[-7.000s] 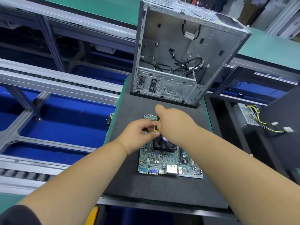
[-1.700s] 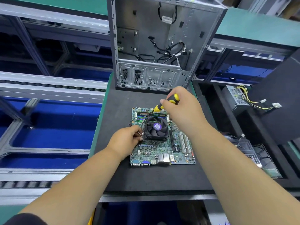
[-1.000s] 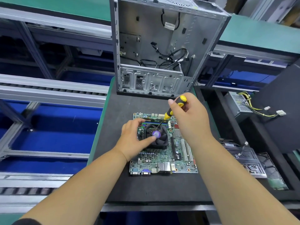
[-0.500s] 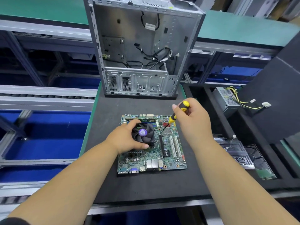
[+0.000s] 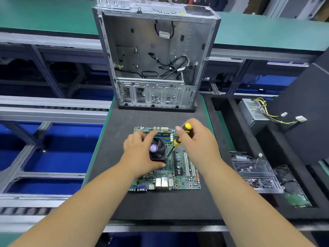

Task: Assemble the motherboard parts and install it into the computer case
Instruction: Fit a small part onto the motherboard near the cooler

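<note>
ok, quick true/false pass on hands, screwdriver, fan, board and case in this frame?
1. The right hand grips a screwdriver. True.
2. The left hand lies flat on the mat, clear of the fan. False: it holds the fan.
3. The board is mounted inside the case. False: it lies on the mat, in front of the case.
4. The case stands open towards the camera. True.

No text can be read; the fan's purple sticker (image 5: 153,148) is too blurred
</note>
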